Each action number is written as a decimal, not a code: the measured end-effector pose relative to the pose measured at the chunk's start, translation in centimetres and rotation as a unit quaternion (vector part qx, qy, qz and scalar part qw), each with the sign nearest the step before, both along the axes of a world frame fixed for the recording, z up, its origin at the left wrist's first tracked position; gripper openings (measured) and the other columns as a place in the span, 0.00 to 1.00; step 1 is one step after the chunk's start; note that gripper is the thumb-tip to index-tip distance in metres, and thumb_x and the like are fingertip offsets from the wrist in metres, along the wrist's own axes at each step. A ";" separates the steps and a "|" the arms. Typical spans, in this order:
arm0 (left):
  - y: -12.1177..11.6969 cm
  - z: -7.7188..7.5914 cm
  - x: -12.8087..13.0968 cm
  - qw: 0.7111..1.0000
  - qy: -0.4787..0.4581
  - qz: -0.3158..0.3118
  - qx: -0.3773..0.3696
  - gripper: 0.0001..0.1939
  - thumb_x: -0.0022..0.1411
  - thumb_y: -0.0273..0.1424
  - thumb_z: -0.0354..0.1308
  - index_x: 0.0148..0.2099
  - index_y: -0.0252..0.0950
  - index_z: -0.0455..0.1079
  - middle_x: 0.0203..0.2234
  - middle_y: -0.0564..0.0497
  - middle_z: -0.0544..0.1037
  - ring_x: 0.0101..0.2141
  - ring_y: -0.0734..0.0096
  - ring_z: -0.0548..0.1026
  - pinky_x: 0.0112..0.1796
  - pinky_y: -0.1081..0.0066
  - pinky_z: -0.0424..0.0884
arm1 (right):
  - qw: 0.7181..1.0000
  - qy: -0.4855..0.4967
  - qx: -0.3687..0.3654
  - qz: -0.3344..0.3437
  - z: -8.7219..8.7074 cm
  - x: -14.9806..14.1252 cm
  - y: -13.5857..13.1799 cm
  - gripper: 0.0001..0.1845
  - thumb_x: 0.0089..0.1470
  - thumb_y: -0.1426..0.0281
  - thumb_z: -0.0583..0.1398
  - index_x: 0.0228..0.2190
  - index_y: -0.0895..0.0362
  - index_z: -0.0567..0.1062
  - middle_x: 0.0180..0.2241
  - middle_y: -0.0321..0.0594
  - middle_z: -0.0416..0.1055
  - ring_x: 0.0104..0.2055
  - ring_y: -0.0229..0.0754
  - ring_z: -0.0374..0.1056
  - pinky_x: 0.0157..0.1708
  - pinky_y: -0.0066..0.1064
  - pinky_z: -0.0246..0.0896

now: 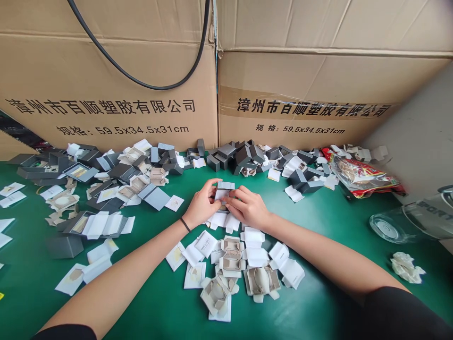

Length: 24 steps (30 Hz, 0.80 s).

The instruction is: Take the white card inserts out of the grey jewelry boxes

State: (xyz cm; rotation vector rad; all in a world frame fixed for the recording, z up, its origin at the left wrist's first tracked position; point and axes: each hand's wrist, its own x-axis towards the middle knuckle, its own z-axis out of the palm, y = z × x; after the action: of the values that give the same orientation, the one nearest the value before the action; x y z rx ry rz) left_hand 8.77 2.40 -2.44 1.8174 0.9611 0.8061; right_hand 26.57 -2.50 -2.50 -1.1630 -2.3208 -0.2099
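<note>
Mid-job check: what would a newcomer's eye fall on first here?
Probably the big printed cartons across the back, with a black cable looping in front of the left one. Next, in the centre, the left hand and right hand at a small grey box. Then the red packet at the back right of the green table.

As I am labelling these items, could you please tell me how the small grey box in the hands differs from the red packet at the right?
The small grey box is held in the left hand, with the right hand at it; the red packet lies unheld on the green table. The box is straight-edged, while the packet is crumpled. The box looks opaque, whereas the packet is shiny and partly see-through.
</note>
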 end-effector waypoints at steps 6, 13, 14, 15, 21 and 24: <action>-0.1 -0.4 0.0 0.999 0.018 0.021 0.018 0.25 0.52 0.23 0.53 0.54 0.38 0.59 0.33 0.50 0.75 0.34 0.71 0.75 0.35 0.72 0.73 | 0.997 -0.019 -0.025 -0.077 -0.3 -0.1 0.1 0.19 0.62 0.65 0.48 0.48 0.56 0.71 0.24 0.39 0.70 0.28 0.38 0.61 0.23 0.29 0.47; 0.0 -0.6 0.0 0.999 0.011 0.026 0.017 0.24 0.52 0.23 0.53 0.53 0.38 0.59 0.37 0.49 0.76 0.37 0.70 0.76 0.37 0.71 0.73 | 0.995 -0.029 -0.042 -0.084 -0.1 -0.1 0.1 0.21 0.62 0.63 0.47 0.50 0.55 0.69 0.24 0.38 0.72 0.28 0.37 0.64 0.22 0.30 0.43; 0.0 -0.6 0.0 0.999 0.009 0.028 0.018 0.24 0.51 0.23 0.54 0.52 0.38 0.60 0.37 0.49 0.76 0.36 0.70 0.76 0.37 0.71 0.73 | 0.995 -0.032 -0.048 -0.086 -0.1 -0.2 0.1 0.21 0.62 0.62 0.46 0.51 0.55 0.69 0.24 0.38 0.73 0.28 0.37 0.64 0.22 0.30 0.43; 0.0 -0.6 0.0 0.999 0.008 0.030 0.017 0.24 0.51 0.23 0.54 0.52 0.38 0.60 0.37 0.49 0.76 0.36 0.70 0.76 0.37 0.71 0.73 | 0.994 -0.036 -0.056 -0.088 -0.1 -0.2 0.0 0.22 0.63 0.61 0.46 0.51 0.54 0.69 0.25 0.38 0.73 0.28 0.37 0.64 0.22 0.30 0.42; -0.1 -0.4 0.0 1.000 0.012 0.024 -0.008 0.23 0.52 0.24 0.53 0.52 0.38 0.59 0.40 0.47 0.76 0.41 0.67 0.76 0.39 0.69 0.73 | 0.985 -0.046 -0.127 -0.105 0.5 -0.4 -0.1 0.23 0.62 0.60 0.46 0.54 0.52 0.65 0.27 0.38 0.74 0.30 0.38 0.67 0.22 0.29 0.43; 0.0 -0.3 0.0 0.999 0.000 0.025 -0.021 0.22 0.53 0.24 0.54 0.52 0.38 0.60 0.41 0.47 0.76 0.42 0.66 0.75 0.41 0.69 0.72 | 0.979 -0.043 -0.167 -0.113 0.9 -0.4 -0.1 0.22 0.63 0.60 0.45 0.55 0.49 0.63 0.29 0.37 0.75 0.30 0.38 0.68 0.22 0.28 0.44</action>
State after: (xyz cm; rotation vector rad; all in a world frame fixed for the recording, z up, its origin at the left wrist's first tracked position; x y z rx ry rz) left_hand 8.74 2.38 -2.73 1.7632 1.0204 0.8098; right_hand 26.22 -2.60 -1.56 -1.6141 -2.3560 0.0539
